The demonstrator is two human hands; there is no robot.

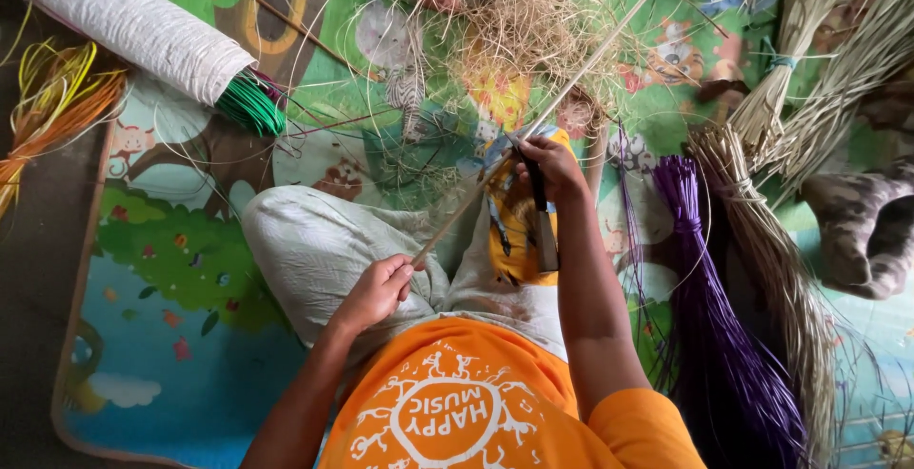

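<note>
- Our left hand [376, 290] is closed around the near end of a long pale cane strip [552, 112], low over the lap.
- The strip runs diagonally from there, far and right, across the colourful play mat [181, 269].
- Our right hand [552, 169] grips a knife [543, 226], blade set against the strip at mid-length.
- Pale shavings [524, 36] lie heaped on the far side.
- A purple fibre bundle [714, 336] lies right; a green bundle [252, 102] far left.
</note>
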